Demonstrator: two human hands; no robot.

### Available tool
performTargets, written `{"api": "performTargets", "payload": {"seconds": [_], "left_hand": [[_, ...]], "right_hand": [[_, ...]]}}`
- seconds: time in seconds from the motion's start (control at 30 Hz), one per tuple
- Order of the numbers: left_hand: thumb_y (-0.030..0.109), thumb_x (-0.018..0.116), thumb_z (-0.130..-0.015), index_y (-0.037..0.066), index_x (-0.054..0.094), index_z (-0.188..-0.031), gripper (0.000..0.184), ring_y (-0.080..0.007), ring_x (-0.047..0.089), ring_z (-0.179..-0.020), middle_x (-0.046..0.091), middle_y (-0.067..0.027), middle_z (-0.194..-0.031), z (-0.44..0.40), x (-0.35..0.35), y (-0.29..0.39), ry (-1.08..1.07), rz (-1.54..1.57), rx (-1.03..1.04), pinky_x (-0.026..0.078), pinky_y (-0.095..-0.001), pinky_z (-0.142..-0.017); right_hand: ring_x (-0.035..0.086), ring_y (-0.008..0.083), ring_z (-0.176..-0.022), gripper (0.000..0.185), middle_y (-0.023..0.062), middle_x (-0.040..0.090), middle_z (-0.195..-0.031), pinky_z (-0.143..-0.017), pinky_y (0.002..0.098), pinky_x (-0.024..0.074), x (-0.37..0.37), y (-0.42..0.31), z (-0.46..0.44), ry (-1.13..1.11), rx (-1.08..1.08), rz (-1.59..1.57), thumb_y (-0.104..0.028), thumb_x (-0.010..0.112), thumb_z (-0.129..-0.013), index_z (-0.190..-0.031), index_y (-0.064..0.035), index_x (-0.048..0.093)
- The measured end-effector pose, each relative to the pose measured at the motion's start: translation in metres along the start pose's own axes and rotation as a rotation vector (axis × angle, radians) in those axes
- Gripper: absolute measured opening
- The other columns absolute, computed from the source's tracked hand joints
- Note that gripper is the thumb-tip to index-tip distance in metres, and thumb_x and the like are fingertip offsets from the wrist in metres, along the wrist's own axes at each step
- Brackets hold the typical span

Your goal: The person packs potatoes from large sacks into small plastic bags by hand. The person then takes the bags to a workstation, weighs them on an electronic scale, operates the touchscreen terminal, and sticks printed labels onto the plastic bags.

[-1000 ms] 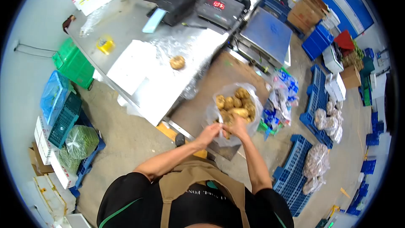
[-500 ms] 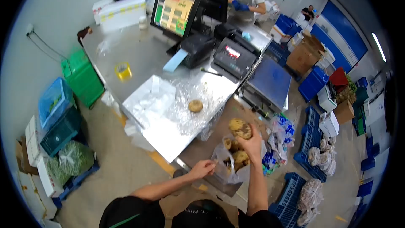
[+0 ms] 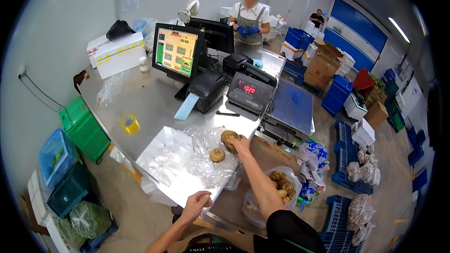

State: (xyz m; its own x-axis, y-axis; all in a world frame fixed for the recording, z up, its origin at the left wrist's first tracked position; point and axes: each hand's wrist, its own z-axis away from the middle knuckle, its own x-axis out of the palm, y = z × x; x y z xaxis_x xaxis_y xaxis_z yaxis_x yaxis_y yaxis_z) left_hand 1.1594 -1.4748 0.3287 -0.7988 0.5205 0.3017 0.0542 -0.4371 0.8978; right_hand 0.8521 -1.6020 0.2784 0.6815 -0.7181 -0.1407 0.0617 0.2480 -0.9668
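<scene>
My right hand (image 3: 241, 145) grips a large brownish potato (image 3: 229, 139) at the right edge of the metal table, over crumpled clear plastic (image 3: 201, 144). Just below it, a smaller potato (image 3: 217, 155) lies on that plastic. Whether the held potato touches the table I cannot tell. My left hand (image 3: 198, 204) is at the table's near corner, its fingers curled together with nothing visible in them. Under my right forearm, a white plastic bag (image 3: 253, 204) stands open with several potatoes (image 3: 283, 188) inside; my arm hides part of it.
White plastic bags (image 3: 166, 152) lie flat on the table. Yellow tape (image 3: 130, 123), a monitor (image 3: 177, 51), a label printer (image 3: 206, 91) and a scale display (image 3: 248, 91) stand farther back. A weighing platform (image 3: 290, 107) is at right. Across the table stands a person in blue gloves (image 3: 248, 31).
My right hand has carried the potato up and left from the bag to the table. My left hand has left the bag's edge and moved left. The view has shifted.
</scene>
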Motion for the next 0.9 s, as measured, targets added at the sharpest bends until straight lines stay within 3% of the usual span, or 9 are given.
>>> {"api": "performTargets", "payload": {"seconds": [0.13,0.23,0.3,0.4,0.5,0.63,0.73,0.83,0.9], "left_hand": [[0.012,0.051,-0.092,-0.006,0.056,-0.105,0.022,-0.0167,0.061,-0.072,0.061,-0.0085,-0.079,-0.047,-0.072,0.023,-0.01,0.095,0.031,0.053,-0.0294,-0.069],[0.013,0.053,-0.091,-0.007,0.056,-0.105,0.025,-0.0131,0.059,-0.075,0.059,-0.0074,-0.08,-0.088,-0.118,0.056,-0.073,0.171,0.022,0.05,-0.0261,-0.073],[0.013,0.051,-0.092,-0.005,0.056,-0.105,0.023,-0.0121,0.058,-0.074,0.059,-0.006,-0.079,-0.12,-0.151,0.073,-0.105,0.116,0.06,0.049,-0.025,-0.07],[0.013,0.049,-0.093,-0.003,0.057,-0.104,0.021,-0.0111,0.058,-0.073,0.06,-0.0042,-0.077,-0.167,-0.192,0.11,-0.096,0.081,0.138,0.047,-0.0239,-0.067],[0.014,0.051,-0.092,-0.002,0.058,-0.103,0.021,-0.0113,0.059,-0.069,0.061,-0.0051,-0.075,-0.208,-0.236,0.137,0.031,0.118,0.199,0.048,-0.023,-0.065],[0.012,0.051,-0.091,-0.002,0.058,-0.099,0.018,-0.0129,0.059,-0.064,0.061,-0.0061,-0.072,-0.262,-0.291,0.144,0.228,0.249,0.223,0.049,-0.0236,-0.06],[0.011,0.05,-0.091,-0.001,0.058,-0.097,0.016,-0.0124,0.058,-0.061,0.059,-0.0057,-0.07,-0.3,-0.315,0.149,0.32,0.298,0.2,0.048,-0.0234,-0.058],[0.012,0.05,-0.091,-0.001,0.058,-0.097,0.017,-0.0117,0.056,-0.059,0.058,-0.005,-0.068,-0.334,-0.328,0.154,0.377,0.275,0.222,0.046,-0.0236,-0.055],[0.013,0.05,-0.092,-0.001,0.058,-0.098,0.018,-0.0113,0.055,-0.059,0.057,-0.0044,-0.068,-0.356,-0.334,0.152,0.414,0.25,0.246,0.045,-0.0239,-0.054]], "right_hand": [[0.06,0.0232,-0.093,0.068,0.0162,0.061,-0.104,-0.08,0.0322,0.0487,-0.006,-0.011,0.015,-0.285,-0.046,0.21,-0.028,0.078,-0.062,-0.113,0.0081,0.053],[0.052,0.0348,-0.109,0.081,0.0249,0.054,-0.115,-0.096,0.0396,0.0388,-0.009,-0.012,0.029,0.007,-0.451,0.809,-0.035,0.078,-0.062,-0.122,0.0089,0.045],[0.055,0.0372,-0.092,0.047,0.0231,0.057,-0.095,-0.081,0.0399,0.0439,0.003,-0.04,0.058,0.229,-0.684,0.813,-0.021,0.072,-0.067,-0.102,0.0068,0.058],[0.057,0.0372,-0.083,0.014,0.0193,0.057,-0.088,-0.073,0.0392,0.0452,0.023,-0.074,0.083,0.226,-0.224,0.855,-0.006,0.063,-0.069,-0.079,0.0019,0.063],[0.058,0.0378,-0.081,0.016,0.0203,0.06,-0.086,-0.071,0.0399,0.0463,0.024,-0.05,0.078,0.221,-0.073,1.096,-0.002,0.058,-0.069,-0.084,0.002,0.062],[0.059,0.0394,-0.068,0.017,0.0207,0.06,-0.071,-0.061,0.0422,0.0467,0.05,-0.04,0.075,0.355,-0.726,0.965,-0.001,0.056,-0.07,-0.086,-0.0024,0.063],[0.059,0.0411,-0.068,0.025,0.0203,0.061,-0.071,-0.062,0.0455,0.0468,0.068,-0.072,0.068,0.171,-0.508,1.191,-0.003,0.055,-0.073,-0.096,-0.0066,0.061],[0.059,0.0407,-0.068,0.025,0.0193,0.061,-0.068,-0.062,0.0449,0.0473,0.118,-0.115,0.046,0.089,-0.617,1.099,-0.004,0.057,-0.075,-0.099,-0.0072,0.06],[0.06,0.0383,-0.078,0.028,0.0201,0.061,-0.088,-0.065,0.0421,0.0483,0.166,-0.139,0.028,0.007,-0.668,1.106,-0.007,0.059,-0.077,-0.105,-0.0051,0.057]]}}
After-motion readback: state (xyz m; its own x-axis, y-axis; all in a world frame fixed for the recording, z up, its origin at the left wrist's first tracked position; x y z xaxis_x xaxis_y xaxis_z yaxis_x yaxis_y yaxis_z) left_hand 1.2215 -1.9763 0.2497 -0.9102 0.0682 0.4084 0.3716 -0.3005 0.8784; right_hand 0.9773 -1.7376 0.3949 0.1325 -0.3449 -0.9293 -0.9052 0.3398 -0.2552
